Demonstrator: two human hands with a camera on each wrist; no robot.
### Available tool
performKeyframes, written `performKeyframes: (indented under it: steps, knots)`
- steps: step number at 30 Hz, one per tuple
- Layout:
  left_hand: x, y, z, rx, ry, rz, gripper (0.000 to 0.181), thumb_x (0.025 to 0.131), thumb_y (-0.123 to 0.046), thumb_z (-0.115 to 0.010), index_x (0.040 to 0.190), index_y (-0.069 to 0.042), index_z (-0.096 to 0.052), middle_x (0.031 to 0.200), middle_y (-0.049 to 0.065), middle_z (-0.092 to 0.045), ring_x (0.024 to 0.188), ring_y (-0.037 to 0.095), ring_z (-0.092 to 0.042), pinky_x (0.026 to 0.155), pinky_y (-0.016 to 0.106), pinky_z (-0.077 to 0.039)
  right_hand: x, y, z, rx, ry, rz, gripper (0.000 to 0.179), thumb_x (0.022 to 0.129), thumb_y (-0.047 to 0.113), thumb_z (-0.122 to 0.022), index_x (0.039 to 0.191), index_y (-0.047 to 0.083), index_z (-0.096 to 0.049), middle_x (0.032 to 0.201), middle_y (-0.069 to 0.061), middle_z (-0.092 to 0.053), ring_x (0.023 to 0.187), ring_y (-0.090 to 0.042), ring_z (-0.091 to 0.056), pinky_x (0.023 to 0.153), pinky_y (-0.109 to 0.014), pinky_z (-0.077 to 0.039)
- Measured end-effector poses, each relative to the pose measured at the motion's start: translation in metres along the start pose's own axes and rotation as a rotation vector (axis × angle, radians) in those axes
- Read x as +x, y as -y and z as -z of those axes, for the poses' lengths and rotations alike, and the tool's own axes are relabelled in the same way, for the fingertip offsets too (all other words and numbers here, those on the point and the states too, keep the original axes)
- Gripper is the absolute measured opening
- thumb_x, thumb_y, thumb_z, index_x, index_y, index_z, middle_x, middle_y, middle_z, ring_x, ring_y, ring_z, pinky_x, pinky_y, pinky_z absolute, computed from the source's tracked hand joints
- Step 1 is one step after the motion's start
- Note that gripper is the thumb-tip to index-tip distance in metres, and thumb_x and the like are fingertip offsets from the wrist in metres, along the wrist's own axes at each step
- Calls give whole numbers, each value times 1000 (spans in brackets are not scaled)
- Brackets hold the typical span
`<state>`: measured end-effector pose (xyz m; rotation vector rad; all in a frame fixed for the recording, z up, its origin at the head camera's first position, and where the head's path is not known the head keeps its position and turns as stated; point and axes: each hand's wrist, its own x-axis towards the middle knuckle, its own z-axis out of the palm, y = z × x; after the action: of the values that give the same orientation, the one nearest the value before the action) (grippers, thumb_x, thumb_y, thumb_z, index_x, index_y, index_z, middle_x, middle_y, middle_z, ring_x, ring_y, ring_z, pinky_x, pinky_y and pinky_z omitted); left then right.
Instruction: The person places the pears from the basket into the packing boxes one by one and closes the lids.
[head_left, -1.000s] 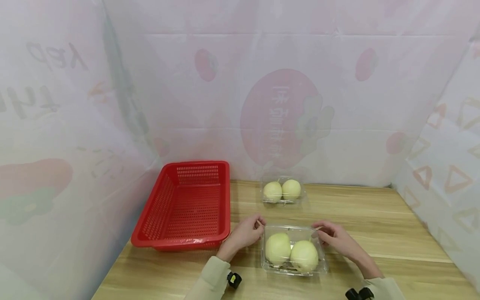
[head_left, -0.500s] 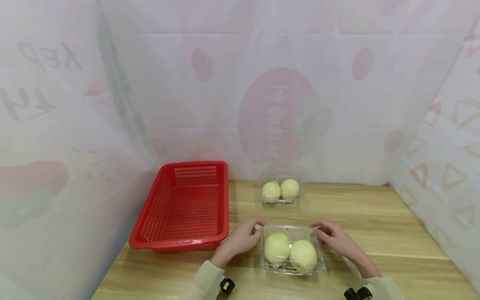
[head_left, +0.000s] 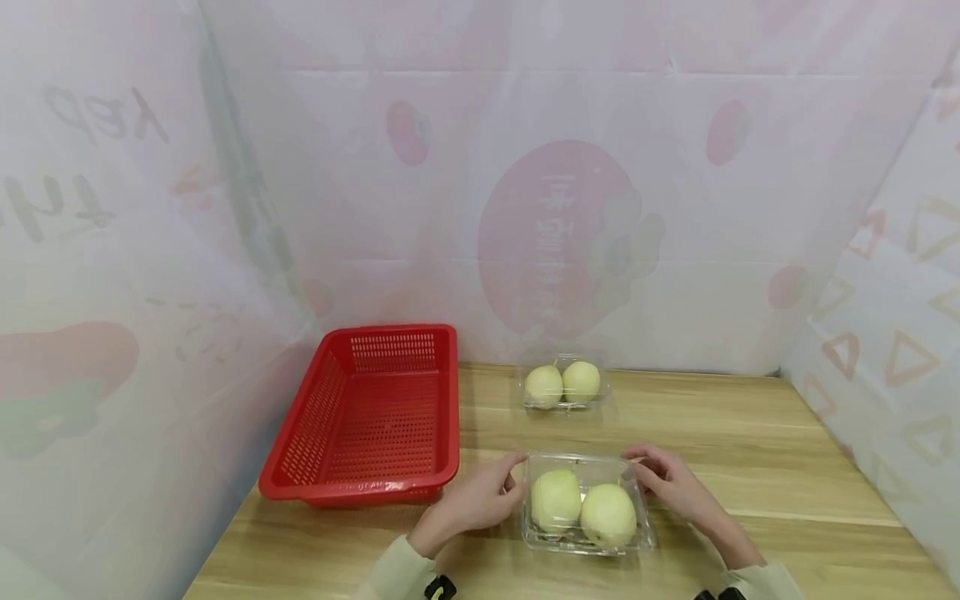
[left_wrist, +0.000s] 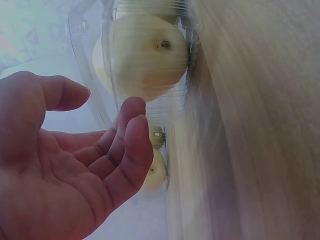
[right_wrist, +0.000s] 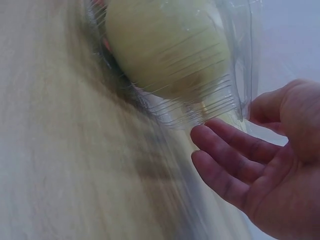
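A clear plastic clamshell box (head_left: pixel 581 548) with a pale yellow pear (head_left: pixel 556 500) and a second pale pear (head_left: pixel 608 517) inside rests on the table in front of me. At its left side is my left hand (head_left: pixel 480 498), fingers loosely bent; the index fingertip reaches its far left corner. In the left wrist view the left thumb (left_wrist: pixel 67 94) stands apart from the rim. My right hand (head_left: pixel 675 487) pinches the far right corner, thumb at the rim, while its lower fingers (right_wrist: pixel 222 182) lie near the ribbed side wall. The right index fingertip is partly hidden.
To the left stands a red perforated plastic basket (head_left: pixel 450 417), close to the left forearm. Another clear box (head_left: pixel 567 407) holding two pears sits at the back of the wooden table (head_left: pixel 712 417). Printed cloth walls (head_left: pixel 360 208) enclose the back and sides.
My left hand has shifted slightly left and toward me, its index finger straightening at the box corner. The right hand and the box have hardly moved.
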<state>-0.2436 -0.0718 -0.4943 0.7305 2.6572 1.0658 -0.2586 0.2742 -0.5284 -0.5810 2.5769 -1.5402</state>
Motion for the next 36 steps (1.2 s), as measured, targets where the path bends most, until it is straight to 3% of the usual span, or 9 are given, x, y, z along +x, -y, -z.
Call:
performKeyframes:
  steps: [5,13,17,25,36]
  knots:
    - [-7,-3,1,-11,25,-25,61,91,-22,-55,149,-9,-38,78,-12,-61,58,1,-54,52,21,-46,-1,-1,-1,-8,-7,1,32,102,16,-49,130,-1,-54,95,-15,-66,75,-3,-58,63,-28,-54]
    - [-11,0,-2,-32,85,-40,72,90,-25,-57,155,-12,-27,81,-13,-62,56,1,-56,55,20,-48,-1,1,-2,-55,-35,17,29,102,16,-51,126,0,-58,74,-2,-59,66,-8,-56,57,-29,-52]
    - [-13,0,-2,-42,117,-53,77,89,-26,-59,156,-13,-23,82,-14,-62,56,1,-56,56,20,-47,-2,3,-5,-103,-77,34,24,101,12,-52,120,1,-62,70,2,-58,62,-3,-55,54,-26,-49]
    - [-18,-2,-5,-85,185,-11,91,84,-24,-63,159,-16,-11,84,-13,-60,57,4,-59,57,21,-47,-4,10,-14,-150,-185,33,19,97,6,-56,114,1,-64,64,0,-57,56,-1,-50,50,-22,-43]
    - [-18,-2,-12,-98,147,-14,96,82,-22,-65,158,-10,-9,79,-12,-59,62,2,-54,59,21,-47,-3,14,-17,-81,-234,-75,11,96,7,-57,104,-1,-62,65,-1,-58,56,-4,-54,53,-23,-46]
